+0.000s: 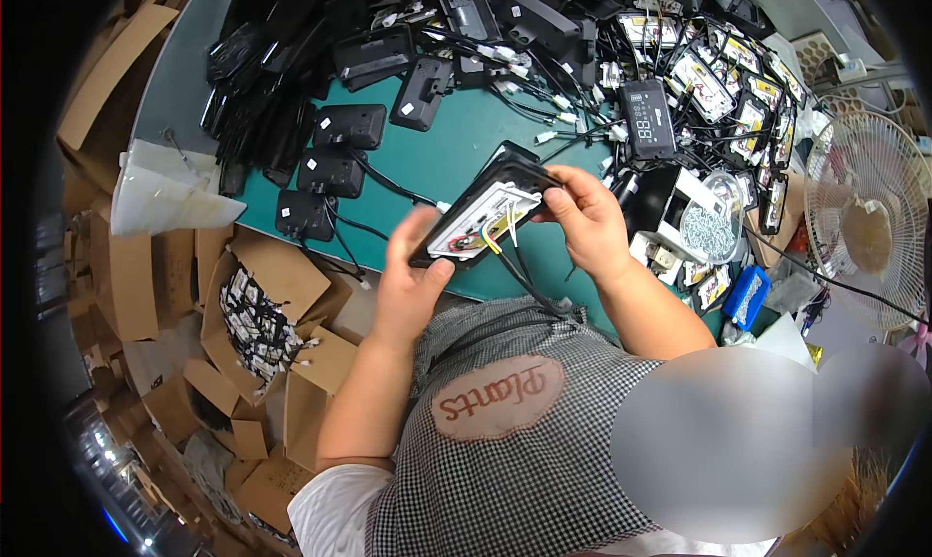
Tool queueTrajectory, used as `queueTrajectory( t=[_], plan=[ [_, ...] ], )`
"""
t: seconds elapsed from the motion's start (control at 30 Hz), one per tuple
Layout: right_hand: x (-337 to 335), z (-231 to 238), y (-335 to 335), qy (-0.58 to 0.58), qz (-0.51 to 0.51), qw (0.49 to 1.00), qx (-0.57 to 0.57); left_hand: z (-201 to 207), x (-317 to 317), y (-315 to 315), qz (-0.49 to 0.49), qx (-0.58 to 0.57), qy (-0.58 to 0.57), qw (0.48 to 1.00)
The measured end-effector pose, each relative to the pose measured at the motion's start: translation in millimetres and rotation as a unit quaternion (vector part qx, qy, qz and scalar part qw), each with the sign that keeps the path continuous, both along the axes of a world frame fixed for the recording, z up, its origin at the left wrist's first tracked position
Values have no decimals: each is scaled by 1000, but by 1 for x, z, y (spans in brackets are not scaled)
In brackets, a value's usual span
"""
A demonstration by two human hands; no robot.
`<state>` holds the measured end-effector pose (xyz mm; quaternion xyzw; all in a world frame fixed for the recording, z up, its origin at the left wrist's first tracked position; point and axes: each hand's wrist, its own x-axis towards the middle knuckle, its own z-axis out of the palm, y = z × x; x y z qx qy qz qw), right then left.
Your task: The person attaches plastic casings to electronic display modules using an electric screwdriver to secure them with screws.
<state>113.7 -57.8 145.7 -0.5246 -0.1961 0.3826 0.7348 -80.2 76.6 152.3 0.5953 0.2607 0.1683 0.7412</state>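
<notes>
Both my hands hold one black plastic electronics housing (476,229) tilted over the front of the green table (466,149). Its inner side faces up, showing a white board with white, yellow and red wires and a black cable hanging from it. My left hand (413,283) grips the lower left end, thumb on the rim and fingers slightly blurred. At the upper right end, my right hand (590,225) pinches the edge between thumb and fingers. Several closed black housings (332,172) with cables lie to the left of it.
Black housings pile up at the back. Boards with wires (704,86) and a display unit (649,120) crowd the right, beside a tub of screws (707,229), a blue box (746,297) and a fan (864,217). Cardboard boxes (282,271) stand lower left.
</notes>
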Motion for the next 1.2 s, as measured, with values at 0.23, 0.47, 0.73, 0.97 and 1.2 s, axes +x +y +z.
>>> queueTrajectory(
  t=[0.23, 0.47, 0.73, 0.97, 1.2],
  plan=[
    [-17, 10, -6, -400, 171, 888, -150, 24, 22, -6, -93, 442, 118, 884],
    [-21, 4, -21, -308, 208, 925, -77, 16, 12, -8, -144, 485, 47, 861],
    [-11, -15, -2, 158, 51, 979, 119, -10, 17, -6, -204, -176, -53, 962],
    [-11, -24, 3, 335, 186, 924, -1, -10, 59, -2, -170, -93, 127, 973],
    [26, -78, 5, 37, 114, 942, -313, -58, 97, 41, -172, 249, 282, 910]
  ],
)
